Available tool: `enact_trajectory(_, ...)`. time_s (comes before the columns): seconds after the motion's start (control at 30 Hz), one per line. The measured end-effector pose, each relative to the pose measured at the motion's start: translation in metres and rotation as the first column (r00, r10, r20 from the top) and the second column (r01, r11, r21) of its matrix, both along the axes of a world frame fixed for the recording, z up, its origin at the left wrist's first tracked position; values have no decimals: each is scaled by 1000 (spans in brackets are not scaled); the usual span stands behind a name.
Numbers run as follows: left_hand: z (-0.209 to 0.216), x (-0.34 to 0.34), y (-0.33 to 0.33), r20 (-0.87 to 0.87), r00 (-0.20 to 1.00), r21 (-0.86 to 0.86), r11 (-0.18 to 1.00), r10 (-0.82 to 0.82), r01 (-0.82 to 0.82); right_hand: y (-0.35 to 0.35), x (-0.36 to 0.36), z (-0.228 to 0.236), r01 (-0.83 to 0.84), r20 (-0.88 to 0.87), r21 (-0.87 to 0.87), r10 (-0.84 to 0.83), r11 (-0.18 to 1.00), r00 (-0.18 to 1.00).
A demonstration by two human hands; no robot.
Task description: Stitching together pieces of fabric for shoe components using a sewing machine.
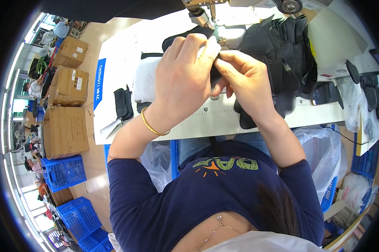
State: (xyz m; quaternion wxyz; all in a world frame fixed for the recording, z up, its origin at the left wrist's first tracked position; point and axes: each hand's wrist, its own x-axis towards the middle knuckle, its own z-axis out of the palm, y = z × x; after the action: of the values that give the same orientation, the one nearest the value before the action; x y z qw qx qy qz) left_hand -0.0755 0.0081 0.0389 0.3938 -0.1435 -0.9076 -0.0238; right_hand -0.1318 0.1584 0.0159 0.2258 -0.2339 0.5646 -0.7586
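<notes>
Close in front of the sewing machine's needle area (214, 31), my two hands meet over a small dark fabric piece (215, 74). My left hand (183, 77), with a gold bangle at its wrist, is curled and closed on the piece; some white material shows at its fingertips. Thumb and fingers of my right hand (245, 77) pinch the same piece from the right side. White fluffy fabric (145, 77) with black edges lies partly hidden behind my left hand. A large stack of black fabric pieces (277, 54) rests just beyond my right hand.
A small pile of black pieces (123, 103) sits at the left of the white sewing table (118, 54). A phone (323, 93) lies at the right. Cardboard boxes (67, 130) and blue crates (78, 216) line the floor at left. Clear plastic bags (317, 147) hang below the table.
</notes>
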Motion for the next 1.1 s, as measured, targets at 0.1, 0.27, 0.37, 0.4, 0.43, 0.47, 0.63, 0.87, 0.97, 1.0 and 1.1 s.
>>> enact_trajectory(0.1, -1, 5, 7, -8, 1000, -18, 1000, 13, -13, 0, 3, -4, 3, 3, -21, -3, 1000, 1000)
enact_trajectory(0.27, -7, 8, 11, -50, 999, -79, 997, 15, -19, -1, 4, -7, 6, -49, -67, -10, 998, 999)
enact_trajectory(0.37, 0, 14, 24, 3, 997, -56, 995, 77, -77, 0, 4, -6, 25, -62, -81, -30, 996, 998)
enact_trajectory(0.4, 0, 14, 24, 3, 997, -57, 995, 78, -77, 0, 4, -5, 28, -51, -70, -32, 997, 998)
enact_trajectory(0.43, 0, 13, 23, -7, 997, -53, 996, 71, -71, 0, 4, -3, 31, -40, -60, -33, 998, 999)
enact_trajectory(0.47, 0, 12, 22, -18, 998, -49, 997, 65, -65, 1, 3, -3, 30, -40, -61, -33, 998, 999)
enact_trajectory(0.63, 0, 6, 19, -69, 997, -109, 993, 38, -46, 0, 0, -1, 28, -49, -71, -32, 997, 998)
enact_trajectory(0.87, 5, -2, 18, -59, 996, -66, 995, 68, -71, -8, -6, 5, 64, -69, -136, -74, 989, 995)
enact_trajectory(0.97, 8, -5, 13, -48, 997, -70, 995, 62, -65, -6, -10, 6, 59, -65, -98, -66, 993, 996)
enact_trajectory(1.0, 8, -6, 13, -47, 997, -71, 995, 61, -64, -6, -12, 5, 62, -75, -89, -69, 994, 995)
enact_trajectory(1.1, 8, -8, 12, -29, 997, -71, 995, 67, -69, -7, -10, 8, 75, -66, -67, -79, 995, 995)
